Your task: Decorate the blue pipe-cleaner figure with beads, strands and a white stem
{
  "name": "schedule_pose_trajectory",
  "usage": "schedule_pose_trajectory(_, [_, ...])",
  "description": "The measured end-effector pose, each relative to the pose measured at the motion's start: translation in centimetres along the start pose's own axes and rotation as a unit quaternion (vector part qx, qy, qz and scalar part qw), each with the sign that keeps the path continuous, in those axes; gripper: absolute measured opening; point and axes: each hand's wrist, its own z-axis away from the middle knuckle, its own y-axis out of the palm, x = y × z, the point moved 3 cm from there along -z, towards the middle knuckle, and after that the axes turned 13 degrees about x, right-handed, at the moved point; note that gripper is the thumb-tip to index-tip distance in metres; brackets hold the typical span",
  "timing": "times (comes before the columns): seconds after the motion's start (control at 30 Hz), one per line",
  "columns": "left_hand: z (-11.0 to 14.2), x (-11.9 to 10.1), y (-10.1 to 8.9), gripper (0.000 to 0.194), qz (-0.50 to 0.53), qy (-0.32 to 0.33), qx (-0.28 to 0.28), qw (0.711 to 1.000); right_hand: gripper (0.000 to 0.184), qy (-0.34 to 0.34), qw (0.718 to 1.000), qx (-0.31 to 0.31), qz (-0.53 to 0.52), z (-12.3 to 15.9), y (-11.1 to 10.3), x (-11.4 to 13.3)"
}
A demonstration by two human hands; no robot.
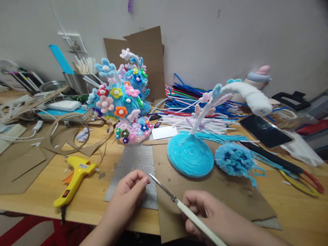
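Note:
My right hand [207, 212] is wrapped around a pair of scissors [189, 213] with white handles; their silver blades point up and left. The blade tips end beside the fingertips of my left hand [130, 189], which is closed in a pinch. Whatever lies between those fingers is too small to make out. Beyond the hands stands a coiled light-blue disc [191, 155] with a curved white pipe-cleaner stem [205, 111] bearing small flowers and leaves. To its right lies a blue piece of curled pipe cleaner [234, 159].
Brown cardboard [179, 194] and a grey cutting mat [128, 171] lie under the hands. A yellow glue gun [77, 177] is at left. Flower-covered blue models [120, 99] stand behind. Pipe cleaners [194, 102], a phone [265, 130] and red-and-yellow-handled pliers [299, 177] are at right.

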Motion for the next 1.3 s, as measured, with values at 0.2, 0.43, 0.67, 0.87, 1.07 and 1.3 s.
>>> schedule_pose_trajectory(0.2, [0.0,-0.1,0.3,0.033,0.000,0.006,-0.010,1.000,0.027,-0.019,1.000,0.004,-0.007,-0.3,0.1,-0.1])
schedule_pose_trajectory(0.43, [-0.4,-0.5,-0.2,0.031,-0.016,-0.006,-0.040,0.999,0.027,-0.024,1.000,-0.001,0.000,-1.3,0.1,-0.2])
schedule_pose_trajectory(0.67, [-1.1,-0.9,-0.7,0.032,-0.067,-0.024,-0.045,0.996,0.028,-0.012,1.000,-0.002,0.026,-2.0,0.1,-0.1])
schedule_pose_trajectory(0.87, [-1.1,-1.4,-0.4,0.032,-0.021,-0.035,-0.041,0.998,0.034,-0.009,1.000,-0.017,0.019,-2.1,-0.4,-0.6])
schedule_pose_trajectory(1.07, [-1.7,-3.4,-0.9,0.030,0.019,0.017,-0.027,0.999,0.027,-0.063,0.987,-0.077,0.126,0.2,-1.7,-0.4])
schedule_pose_trajectory(1.3, [-3.7,-4.5,0.8,0.029,-0.045,-0.007,0.043,0.998,0.018,0.021,0.900,-0.150,0.409,3.4,-2.2,0.2])
